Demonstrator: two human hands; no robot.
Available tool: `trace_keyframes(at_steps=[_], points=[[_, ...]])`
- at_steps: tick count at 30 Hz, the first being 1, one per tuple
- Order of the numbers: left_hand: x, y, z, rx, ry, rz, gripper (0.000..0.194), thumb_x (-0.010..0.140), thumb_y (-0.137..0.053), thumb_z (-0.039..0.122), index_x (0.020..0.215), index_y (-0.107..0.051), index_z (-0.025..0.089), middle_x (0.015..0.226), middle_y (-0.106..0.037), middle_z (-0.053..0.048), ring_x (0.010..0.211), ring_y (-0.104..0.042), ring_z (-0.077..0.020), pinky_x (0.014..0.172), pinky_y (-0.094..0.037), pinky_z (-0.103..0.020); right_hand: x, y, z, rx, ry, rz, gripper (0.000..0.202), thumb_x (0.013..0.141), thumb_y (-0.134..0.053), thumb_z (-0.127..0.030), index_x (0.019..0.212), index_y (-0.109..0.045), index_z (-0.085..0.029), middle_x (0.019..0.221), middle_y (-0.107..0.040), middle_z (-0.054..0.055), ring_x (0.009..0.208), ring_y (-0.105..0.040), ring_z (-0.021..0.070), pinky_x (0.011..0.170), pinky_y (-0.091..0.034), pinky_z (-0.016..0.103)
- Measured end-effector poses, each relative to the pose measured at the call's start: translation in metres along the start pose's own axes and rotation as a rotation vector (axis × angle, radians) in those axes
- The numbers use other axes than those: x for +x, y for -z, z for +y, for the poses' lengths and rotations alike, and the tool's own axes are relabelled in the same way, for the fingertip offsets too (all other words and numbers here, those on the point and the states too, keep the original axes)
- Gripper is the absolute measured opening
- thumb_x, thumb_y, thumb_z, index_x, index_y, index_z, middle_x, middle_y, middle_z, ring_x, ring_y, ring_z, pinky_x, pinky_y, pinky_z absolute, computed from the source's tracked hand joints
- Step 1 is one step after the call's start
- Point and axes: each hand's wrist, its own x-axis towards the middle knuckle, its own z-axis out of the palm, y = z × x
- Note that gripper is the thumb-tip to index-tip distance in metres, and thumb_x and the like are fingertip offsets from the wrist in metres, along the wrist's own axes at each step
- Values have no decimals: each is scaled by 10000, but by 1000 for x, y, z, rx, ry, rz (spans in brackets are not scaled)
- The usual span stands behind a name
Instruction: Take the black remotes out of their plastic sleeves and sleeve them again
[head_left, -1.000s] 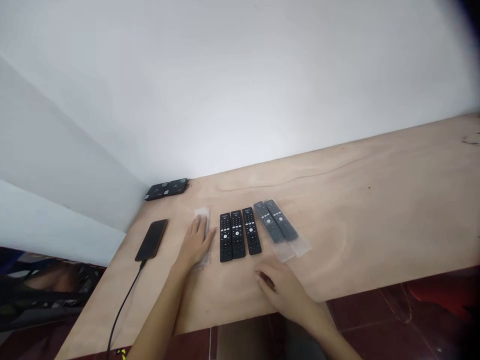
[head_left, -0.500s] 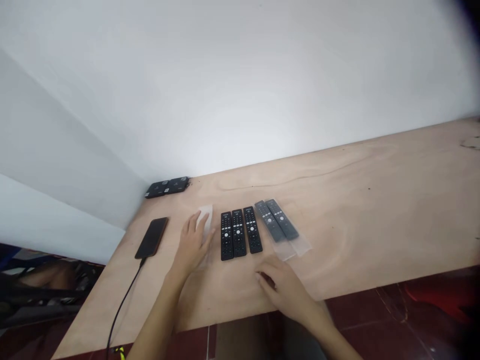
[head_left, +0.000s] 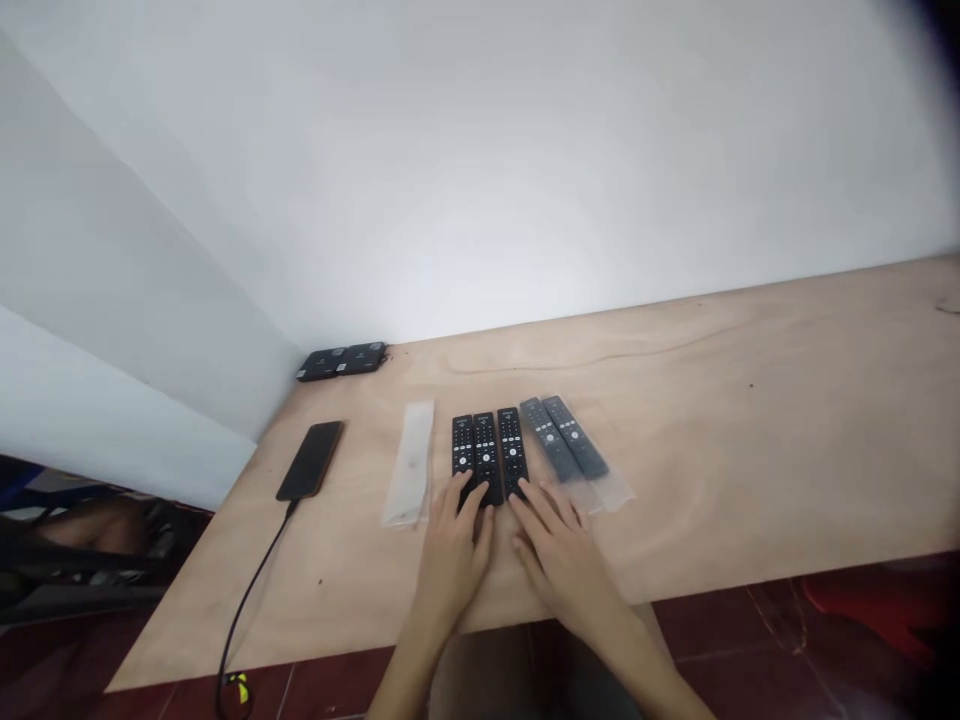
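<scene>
Three bare black remote controls lie side by side on the wooden table: a left remote (head_left: 463, 447), a middle remote (head_left: 486, 452) and a right remote (head_left: 513, 447). My left hand (head_left: 456, 540) rests with fingers apart on the lower ends of the left and middle remotes. The fingertips of my right hand (head_left: 559, 550) touch the lower end of the right remote, its fingers stretched out. Two more remotes (head_left: 564, 440) in clear plastic sleeves lie slanted just to the right. To the left of my left hand lies a flat clear plastic sleeve (head_left: 411, 465).
A phone (head_left: 311, 460) with a black cable (head_left: 259, 580) lies on the left of the table (head_left: 750, 460). Two flat black boxes (head_left: 341, 361) stand at the far left corner by the white wall (head_left: 480, 180). A red object (head_left: 870, 610) is below the table at right.
My left hand has moved right, off the plastic sleeve and onto the left and middle remotes. My right hand has opened out and reached forward to the right remote.
</scene>
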Motion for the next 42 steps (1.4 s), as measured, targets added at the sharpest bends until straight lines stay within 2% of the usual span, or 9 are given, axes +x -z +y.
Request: trace_keyframes(at_steps=[4,11,17,22,24,29,32,36,42], points=[[3,2,-1,-18,-2,-13,354,1083,-582,229,1429,-652,262,1556,-598,-145,1476,-576,-352,1214,-526,-607,1,0,1,-19,39,-35,588,1143,-506,-320,1721,-403,-293,1784,-430,75,1621,-421,368,1242,-419,586],[3,4,6,-14,-28,-24,392,1056,-637,249,1448,-634,262,1543,-576,-149,1482,-533,-375,1234,-486,-635,2,1,24,-105,-145,165,633,1156,-454,-371,1766,-307,-288,1814,-357,127,1639,-367,447,1257,-340,696],[2,7,9,-8,-30,-19,359,1063,-621,247,1420,-657,267,1504,-586,-146,1439,-551,-379,1219,-493,-628,-5,11,30,-170,-105,214,518,1141,-508,-346,1657,-495,-305,1608,-632,123,1547,-461,450,1263,-286,691],[1,5,9,16,-36,-20,334,1071,-610,245,1400,-666,247,1469,-603,-145,1403,-564,-366,1201,-506,-602,-35,30,41,-225,-230,211,483,1101,-574,-398,1556,-622,-242,1239,-751,181,1238,-614,473,1063,-433,695],[1,4,10,30,-46,-12,331,1072,-607,240,1397,-668,237,1460,-610,-147,1391,-568,-363,1199,-505,-600,-50,40,54,-162,-216,157,361,1104,-568,-372,1410,-732,-271,1160,-750,154,1138,-657,415,1010,-487,650],[2,4,12,27,-66,-11,324,1084,-584,236,1394,-675,248,1430,-630,-146,1369,-585,-363,1184,-513,-600,-77,71,89,96,-92,90,324,1101,-591,-333,1370,-770,-350,1492,-657,119,1382,-633,359,1127,-547,571],[1,7,14,1,-88,1,315,1090,-570,220,1386,-676,248,1406,-647,-143,1368,-593,-353,1186,-516,-587,-80,87,100,183,-43,8,361,1094,-618,-318,1425,-748,-377,1518,-675,92,1448,-605,354,1194,-531,568],[-5,15,18,-48,-191,-4,330,1076,-602,207,1400,-657,247,1403,-679,-129,1395,-593,-335,1197,-513,-550,-70,93,92,295,5,-74,390,1091,-632,-283,1459,-726,-374,1483,-698,100,1423,-606,356,1200,-520,600],[-12,26,20,-128,-366,-189,528,1005,-760,415,1474,-617,220,1421,-709,-149,1368,-613,-369,1155,-531,-574,-38,78,43,425,110,-281,498,1061,-646,-182,1515,-681,-386,1492,-683,71,1422,-564,324,1209,-496,559]])
